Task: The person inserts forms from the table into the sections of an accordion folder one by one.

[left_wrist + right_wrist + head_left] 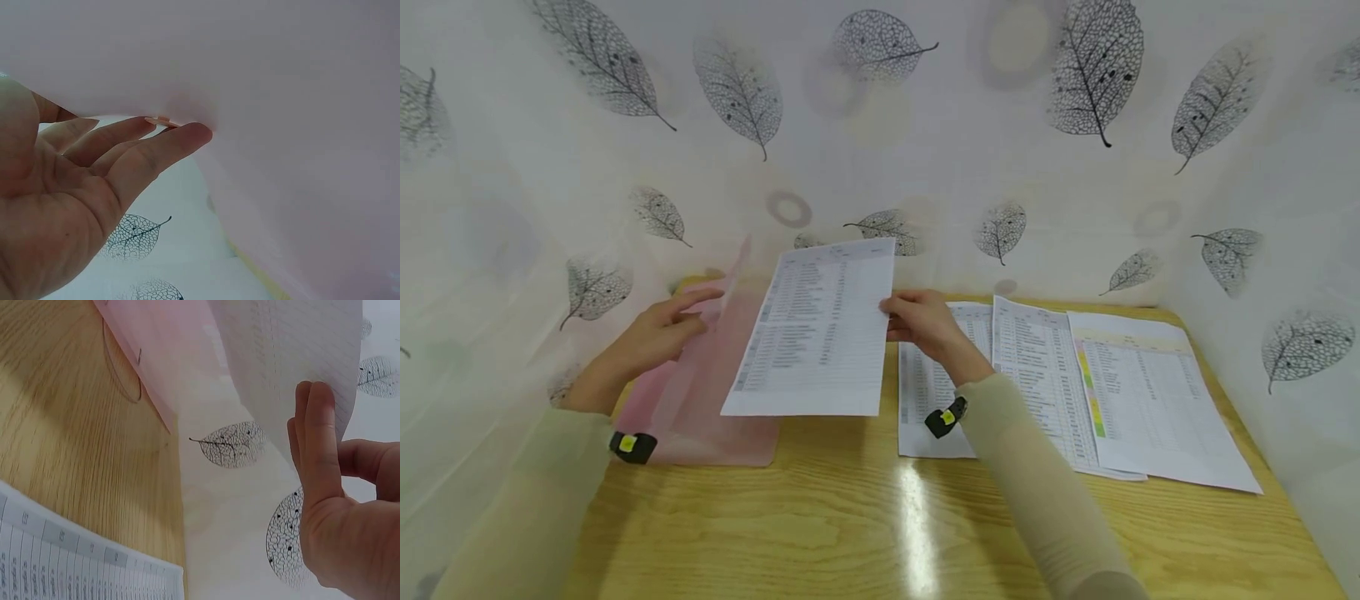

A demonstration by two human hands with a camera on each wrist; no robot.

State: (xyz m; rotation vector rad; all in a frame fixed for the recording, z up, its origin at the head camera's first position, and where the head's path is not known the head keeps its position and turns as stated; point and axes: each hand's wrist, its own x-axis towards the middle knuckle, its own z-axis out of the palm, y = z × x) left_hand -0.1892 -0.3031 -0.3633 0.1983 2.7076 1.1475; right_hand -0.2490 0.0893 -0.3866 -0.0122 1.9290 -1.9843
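In the head view, my right hand (928,329) grips a printed sheet (820,333) by its right edge, holding it raised over the table. The right wrist view shows fingers (320,425) lying along one face of this sheet (281,369), with the thumb on the other side. At the left lies a pink translucent folder (730,437), its cover tilted up. My left hand (655,337) holds that cover's edge at the fingertips. Close up in the left wrist view, one fingertip (199,132) overlaps the pink cover (300,125), which partly hides the fingers behind.
Several printed sheets lie overlapping on the right of the wooden table (820,517); the rightmost sheet (1165,417) has yellow and green marks. A pale curtain (925,183) with leaf prints hangs close around the back and sides of the table.
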